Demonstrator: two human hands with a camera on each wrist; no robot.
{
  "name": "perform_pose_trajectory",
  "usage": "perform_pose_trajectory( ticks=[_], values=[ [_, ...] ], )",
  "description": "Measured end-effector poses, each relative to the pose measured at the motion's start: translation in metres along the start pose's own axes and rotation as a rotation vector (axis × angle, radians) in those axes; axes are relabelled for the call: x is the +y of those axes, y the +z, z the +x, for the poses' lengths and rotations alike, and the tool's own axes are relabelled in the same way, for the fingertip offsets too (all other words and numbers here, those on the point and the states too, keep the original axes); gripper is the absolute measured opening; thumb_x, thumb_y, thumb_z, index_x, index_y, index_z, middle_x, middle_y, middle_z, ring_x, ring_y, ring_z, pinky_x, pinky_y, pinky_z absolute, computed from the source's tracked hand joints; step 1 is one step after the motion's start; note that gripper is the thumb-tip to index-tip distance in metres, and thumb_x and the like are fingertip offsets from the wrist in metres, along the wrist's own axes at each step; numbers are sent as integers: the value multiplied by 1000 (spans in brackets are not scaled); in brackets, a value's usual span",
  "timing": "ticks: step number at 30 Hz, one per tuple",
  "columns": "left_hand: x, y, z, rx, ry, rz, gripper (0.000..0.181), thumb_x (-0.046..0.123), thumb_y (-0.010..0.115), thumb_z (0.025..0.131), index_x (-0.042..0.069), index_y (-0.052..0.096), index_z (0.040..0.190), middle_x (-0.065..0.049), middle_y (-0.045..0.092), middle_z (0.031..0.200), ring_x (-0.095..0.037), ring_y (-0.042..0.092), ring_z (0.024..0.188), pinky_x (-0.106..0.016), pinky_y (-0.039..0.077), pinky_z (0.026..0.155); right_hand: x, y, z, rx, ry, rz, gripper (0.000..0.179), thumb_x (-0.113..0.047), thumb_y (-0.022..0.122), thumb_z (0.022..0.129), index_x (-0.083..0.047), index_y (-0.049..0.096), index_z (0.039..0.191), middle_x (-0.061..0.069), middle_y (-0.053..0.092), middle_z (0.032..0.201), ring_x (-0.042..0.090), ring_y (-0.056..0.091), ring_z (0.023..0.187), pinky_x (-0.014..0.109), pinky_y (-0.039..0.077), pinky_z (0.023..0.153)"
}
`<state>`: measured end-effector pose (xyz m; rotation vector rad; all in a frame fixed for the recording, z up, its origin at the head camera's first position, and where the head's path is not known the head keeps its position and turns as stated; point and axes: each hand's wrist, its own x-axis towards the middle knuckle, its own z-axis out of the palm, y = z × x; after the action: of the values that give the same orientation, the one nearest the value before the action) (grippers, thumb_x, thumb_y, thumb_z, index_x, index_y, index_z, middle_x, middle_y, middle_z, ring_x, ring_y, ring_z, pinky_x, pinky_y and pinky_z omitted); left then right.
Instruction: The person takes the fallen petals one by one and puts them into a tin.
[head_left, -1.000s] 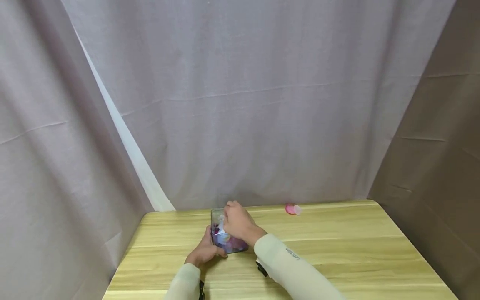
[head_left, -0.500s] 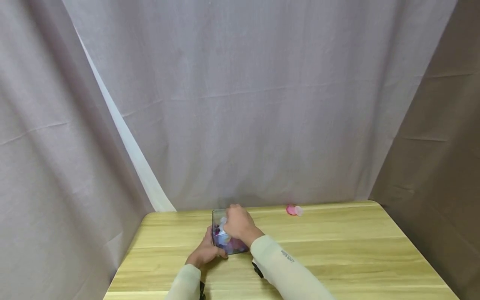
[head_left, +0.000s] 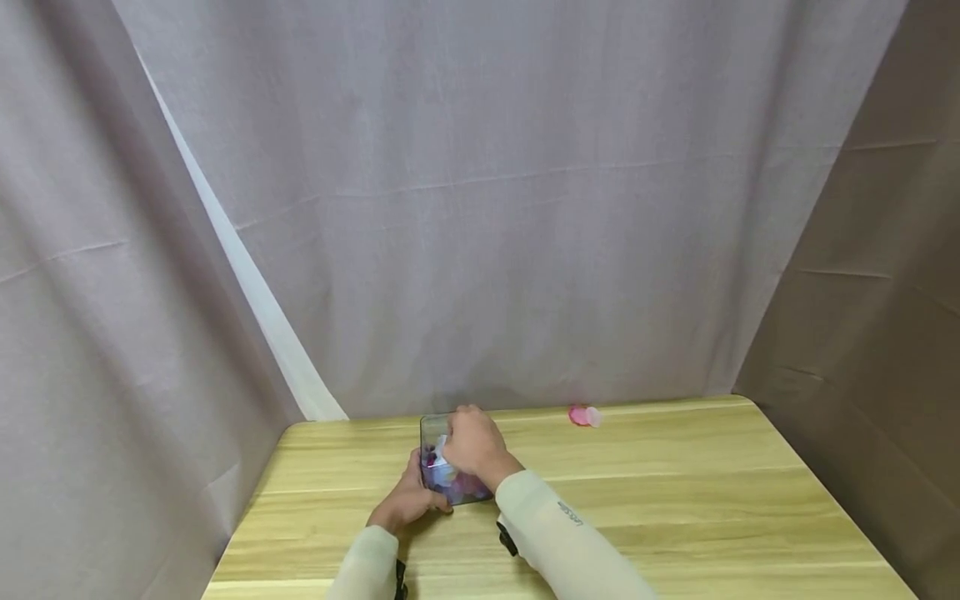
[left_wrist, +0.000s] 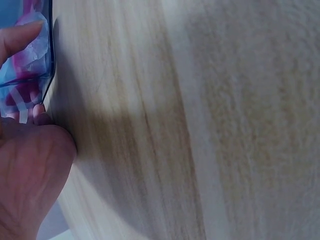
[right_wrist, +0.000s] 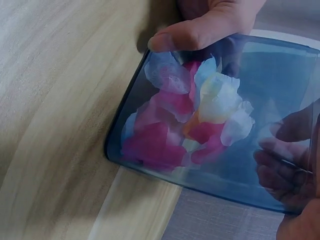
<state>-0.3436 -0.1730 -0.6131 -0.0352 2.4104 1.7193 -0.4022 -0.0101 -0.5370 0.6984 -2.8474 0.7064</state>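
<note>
A clear, bluish container [right_wrist: 260, 65] with rounded corners and a dark edge is held near the table's back edge. Colourful petals [right_wrist: 165, 145], pink, white, blue and yellowish, show through its wall, bunched toward one end. My left hand [head_left: 408, 500] grips it by the near left corner, its thumb [right_wrist: 172, 42] lying over the edge. The other end is met by my right hand [head_left: 476, 442], bent over the container's right side. In the right wrist view, several of its fingers [right_wrist: 280, 170] appear through the bluish wall; I cannot tell whether they pinch anything.
A small pink and white petal-like pair [head_left: 585, 416] lies on the wooden table [head_left: 675, 500] to the right, close to the back edge. Grey curtains [head_left: 525, 208] hang right behind the table and along both sides.
My right hand and forearm have shifted slightly left over the container. The left hand keeps its grip at the near corner, and the pink and white pair stays on the table.
</note>
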Motion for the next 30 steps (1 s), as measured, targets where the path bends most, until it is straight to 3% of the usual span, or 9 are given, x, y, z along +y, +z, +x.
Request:
perform_pose_trajectory(
  ticks=[7, 15, 22, 30],
  values=[
    [-1, 2, 1, -8, 6, -13, 114, -6, 83, 59, 6, 26, 158, -22, 50, 151, -33, 53, 132, -54, 37, 121, 1, -4, -3, -8, 10, 23, 14, -15, 68, 79, -16, 60, 68, -3, 56, 81, 15, 50, 80, 31, 47, 72],
    [-3, -1, 2, -4, 9, -6, 116, -5, 83, 60, 5, 23, 159, -23, 52, 148, -33, 54, 130, -53, 38, 120, 0, -2, -1, 12, -27, 29, 13, -15, 66, 83, -15, 65, 70, -3, 60, 82, 16, 56, 83, 32, 51, 75],
    [-4, -4, 1, -36, 58, 17, 115, -2, 83, 63, 3, 23, 161, -26, 50, 148, -34, 54, 127, -52, 40, 117, 3, -1, -2, 26, -60, 67, 12, -15, 67, 88, -13, 70, 77, -2, 63, 84, 17, 58, 85, 33, 53, 77],
    [-1, -2, 1, -25, 15, 22, 115, -2, 83, 61, 8, 28, 161, -21, 50, 149, -33, 54, 128, -53, 39, 117, 6, -1, -2, 32, -89, 93, 13, -18, 65, 92, -12, 73, 83, -2, 65, 88, 17, 59, 89, 32, 54, 81]
  ],
)
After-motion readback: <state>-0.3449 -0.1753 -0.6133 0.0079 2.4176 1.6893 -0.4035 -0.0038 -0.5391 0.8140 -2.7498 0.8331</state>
